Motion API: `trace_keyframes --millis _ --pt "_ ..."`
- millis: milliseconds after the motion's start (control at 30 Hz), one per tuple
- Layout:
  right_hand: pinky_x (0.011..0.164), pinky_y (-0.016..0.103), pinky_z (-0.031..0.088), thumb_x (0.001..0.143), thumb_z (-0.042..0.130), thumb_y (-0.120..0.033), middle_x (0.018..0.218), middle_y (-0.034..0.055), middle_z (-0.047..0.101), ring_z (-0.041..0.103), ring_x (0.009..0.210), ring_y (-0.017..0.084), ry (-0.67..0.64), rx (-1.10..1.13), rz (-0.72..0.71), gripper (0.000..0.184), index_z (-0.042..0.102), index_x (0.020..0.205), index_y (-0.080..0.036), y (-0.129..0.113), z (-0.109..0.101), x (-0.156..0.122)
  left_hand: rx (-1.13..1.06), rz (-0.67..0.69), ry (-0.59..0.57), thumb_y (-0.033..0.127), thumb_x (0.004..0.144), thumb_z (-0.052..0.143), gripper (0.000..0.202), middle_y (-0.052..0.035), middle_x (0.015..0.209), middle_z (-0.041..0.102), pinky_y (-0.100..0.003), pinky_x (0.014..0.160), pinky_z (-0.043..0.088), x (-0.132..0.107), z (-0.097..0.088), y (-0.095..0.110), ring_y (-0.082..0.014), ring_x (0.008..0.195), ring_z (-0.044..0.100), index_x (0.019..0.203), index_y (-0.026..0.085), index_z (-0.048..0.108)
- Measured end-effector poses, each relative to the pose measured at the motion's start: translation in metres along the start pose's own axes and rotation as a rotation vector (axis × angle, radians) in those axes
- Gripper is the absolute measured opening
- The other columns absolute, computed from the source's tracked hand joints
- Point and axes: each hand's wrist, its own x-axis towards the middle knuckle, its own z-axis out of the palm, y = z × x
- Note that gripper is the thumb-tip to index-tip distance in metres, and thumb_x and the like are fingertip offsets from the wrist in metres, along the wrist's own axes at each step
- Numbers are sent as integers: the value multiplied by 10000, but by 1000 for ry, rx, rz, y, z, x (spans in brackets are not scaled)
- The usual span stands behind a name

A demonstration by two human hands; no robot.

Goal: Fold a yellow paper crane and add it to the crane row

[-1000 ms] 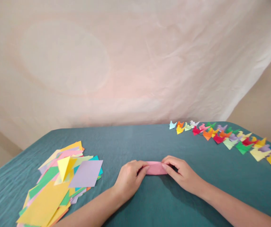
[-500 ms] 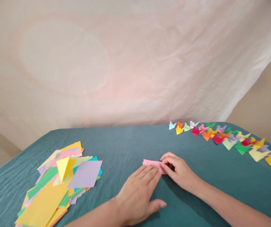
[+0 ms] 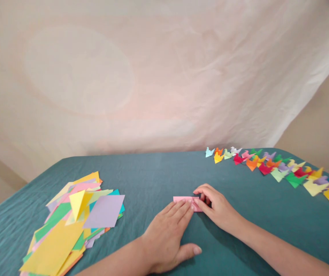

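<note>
A small folded piece of pink paper (image 3: 181, 198) lies on the green cloth in front of me, its near side partly covered by fingers. My left hand (image 3: 171, 226) is flat, fingers stretched out over the paper and pressing on it, thumb spread to the right. At the paper's right end, my right hand (image 3: 213, 203) has its thumb on the paper and its index finger curled above. The other right fingers are bent under and partly hidden, and whether they pinch the paper's edge is hard to see.
To the left lies a loose pile of coloured paper squares (image 3: 52, 245), a lilac sheet (image 3: 105, 211) and a folded yellow piece (image 3: 78, 201) on top. Several folded paper birds (image 3: 279, 173) stand in rows at the right. A pale cloth (image 3: 164, 76) hangs behind the table (image 3: 147, 172).
The pink paper's raised far edge now lies flatter and straighter under the fingers. Both hands have stayed almost in place.
</note>
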Motion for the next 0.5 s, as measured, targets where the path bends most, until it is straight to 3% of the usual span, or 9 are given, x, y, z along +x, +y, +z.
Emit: trace_keyframes --millis 233,500 --pt "823 338 478 885 454 -211 986 77 556 554 932 186 -36 -4 -70 191 626 967 -196 -5 -3 -1 15 -2 13 590 877 330 735 -119 1481 160 -451 1107 170 0 0 0 -281 1359 150 1437 153 139" --pt "841 355 464 888 451 -196 991 77 549 537 942 186 -57 -28 -71 175 627 886 -191 -7 -4 -2 16 -17 -12 585 879 328 730 -114 1486 142 -444 1110 160 0 -1 1 -279 1361 141 1437 155 140"
